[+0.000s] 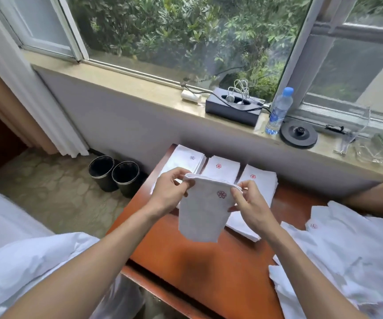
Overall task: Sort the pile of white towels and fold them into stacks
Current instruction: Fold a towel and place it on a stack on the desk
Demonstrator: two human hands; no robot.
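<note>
A small white towel (203, 212) with a dark red flower mark hangs in the air over the wooden table (199, 270). My left hand (169, 192) pinches its top left corner and my right hand (246, 203) pinches the top right corner. Behind the towel, three folded stacks sit side by side at the table's far edge: a left stack (185, 160), a middle stack (220, 169) and a right stack (258, 180). A loose pile of unfolded white towels (346, 261) covers the table's right side.
Two black bins (113, 174) stand on the floor left of the table. The window sill holds a dark box (231, 109), a water bottle (279, 111) and a round kettle base (298, 133). White bedding (25, 261) lies at the lower left.
</note>
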